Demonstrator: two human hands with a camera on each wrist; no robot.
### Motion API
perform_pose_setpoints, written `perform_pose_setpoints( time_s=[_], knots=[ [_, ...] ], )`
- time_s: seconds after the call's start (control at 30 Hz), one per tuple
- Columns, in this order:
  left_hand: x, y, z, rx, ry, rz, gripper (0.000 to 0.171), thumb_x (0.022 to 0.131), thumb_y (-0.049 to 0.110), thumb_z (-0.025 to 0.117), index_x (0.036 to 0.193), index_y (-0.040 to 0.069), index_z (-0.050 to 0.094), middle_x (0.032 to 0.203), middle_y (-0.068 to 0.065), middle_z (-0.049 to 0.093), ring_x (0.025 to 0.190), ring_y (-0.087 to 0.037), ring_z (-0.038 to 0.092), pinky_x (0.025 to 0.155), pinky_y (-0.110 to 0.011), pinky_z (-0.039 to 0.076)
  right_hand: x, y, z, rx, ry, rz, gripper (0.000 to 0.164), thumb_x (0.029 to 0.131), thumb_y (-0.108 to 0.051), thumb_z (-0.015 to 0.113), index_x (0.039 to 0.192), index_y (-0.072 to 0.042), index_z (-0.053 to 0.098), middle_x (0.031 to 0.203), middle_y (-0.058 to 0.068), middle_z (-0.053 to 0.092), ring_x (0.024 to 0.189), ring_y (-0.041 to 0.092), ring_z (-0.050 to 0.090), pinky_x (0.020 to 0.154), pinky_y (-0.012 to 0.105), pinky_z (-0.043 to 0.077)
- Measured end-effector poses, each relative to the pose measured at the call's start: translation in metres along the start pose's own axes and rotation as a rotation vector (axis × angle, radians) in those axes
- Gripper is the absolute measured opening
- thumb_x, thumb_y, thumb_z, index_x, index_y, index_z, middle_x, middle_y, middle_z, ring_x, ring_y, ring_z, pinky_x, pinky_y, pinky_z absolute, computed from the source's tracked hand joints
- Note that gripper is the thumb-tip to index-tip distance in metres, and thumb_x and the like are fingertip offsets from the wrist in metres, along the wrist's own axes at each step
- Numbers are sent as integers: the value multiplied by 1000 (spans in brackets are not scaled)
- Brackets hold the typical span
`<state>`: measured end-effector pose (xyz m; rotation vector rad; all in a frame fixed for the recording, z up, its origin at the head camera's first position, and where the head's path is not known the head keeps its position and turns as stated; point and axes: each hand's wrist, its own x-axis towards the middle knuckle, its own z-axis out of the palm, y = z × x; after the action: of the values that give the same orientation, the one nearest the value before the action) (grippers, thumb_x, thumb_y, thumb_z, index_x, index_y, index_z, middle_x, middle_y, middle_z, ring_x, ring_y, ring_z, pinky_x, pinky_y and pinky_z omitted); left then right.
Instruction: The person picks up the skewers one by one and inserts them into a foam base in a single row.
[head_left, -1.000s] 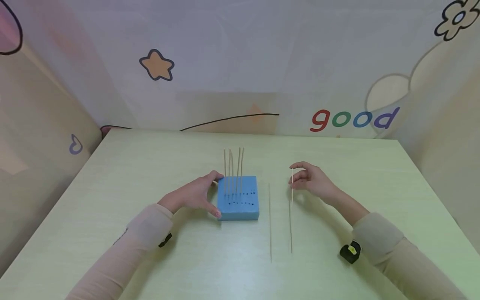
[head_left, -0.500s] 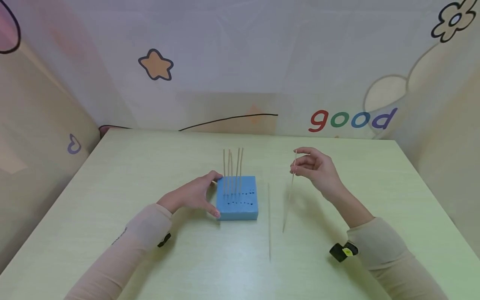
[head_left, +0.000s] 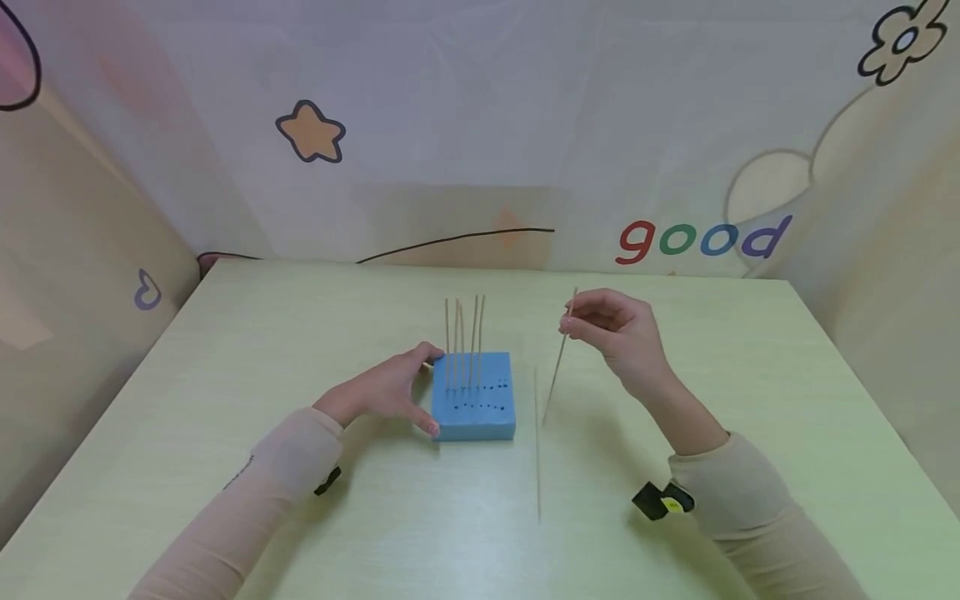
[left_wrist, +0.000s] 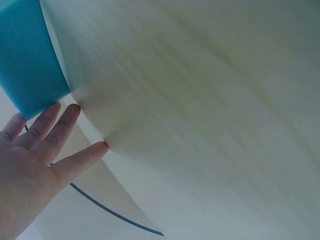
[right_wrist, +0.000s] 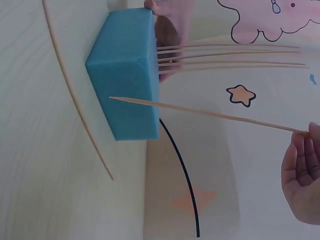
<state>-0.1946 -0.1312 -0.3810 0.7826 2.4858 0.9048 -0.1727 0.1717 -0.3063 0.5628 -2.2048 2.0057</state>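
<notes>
A blue foam block (head_left: 476, 423) with rows of small holes sits on the table, and several thin wooden skewers (head_left: 482, 333) stand upright in its back row. My left hand (head_left: 382, 387) holds the block from its left side, thumb at the front corner and fingers at the back corner. Between thumb and fingertips, my right hand (head_left: 618, 342) pinches another skewer (right_wrist: 215, 114) near its upper end. That skewer hangs tilted to the right of the block, its pointed tip down and apart from the foam.
One more skewer (head_left: 538, 475) lies on the pale table (head_left: 360, 533) just right of the block. A printed cloth (head_left: 450, 100) with a star and the word "good" rises behind the table's back edge.
My right hand has lifted the skewer off the table and carried it left toward the block, its tip swinging left. The left hand and block have stayed put.
</notes>
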Motion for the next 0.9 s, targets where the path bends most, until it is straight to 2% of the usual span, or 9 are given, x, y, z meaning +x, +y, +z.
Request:
perform_pose_setpoints(
  time_s=[0.2,0.3,0.43,0.53,0.73,0.9],
  knots=[
    [-1,0,2,-5,-9,2,104,57,35,86,135,1,27,135,-13,39,120,-29,40,100,-41,33,3,-9,14,14,11,-74,17,82,5,63,89,-9,67,82,-1,64,74,16,62,72,23,51],
    [-1,0,2,-3,-6,-1,105,56,36,86,135,2,27,135,-13,39,120,-29,40,100,-40,33,6,-12,22,13,14,-140,8,81,0,65,89,-1,66,81,2,64,74,16,62,72,23,51],
    [-1,-2,2,0,2,0,105,56,36,86,135,2,27,135,-13,39,120,-28,40,100,-40,33,11,-14,33,-4,14,-229,22,80,-8,69,88,11,62,79,6,64,71,17,61,70,23,51],
    [0,-3,2,2,2,1,104,56,37,86,135,2,27,135,-13,39,120,-28,41,100,-40,32,14,-14,41,-15,14,-273,22,80,-8,69,86,12,62,77,6,64,70,15,60,69,23,51],
    [0,-3,2,3,1,5,105,56,38,86,135,2,27,135,-13,38,120,-29,40,100,-40,32,18,-13,53,-19,11,-329,9,78,4,67,83,11,63,76,5,64,69,11,60,71,24,51],
    [1,-2,0,8,4,2,104,56,36,86,135,2,27,135,-13,39,120,-29,40,101,-40,32,21,-9,59,-50,6,-346,7,79,5,66,84,9,64,77,12,63,69,12,59,70,25,51]
  ],
)
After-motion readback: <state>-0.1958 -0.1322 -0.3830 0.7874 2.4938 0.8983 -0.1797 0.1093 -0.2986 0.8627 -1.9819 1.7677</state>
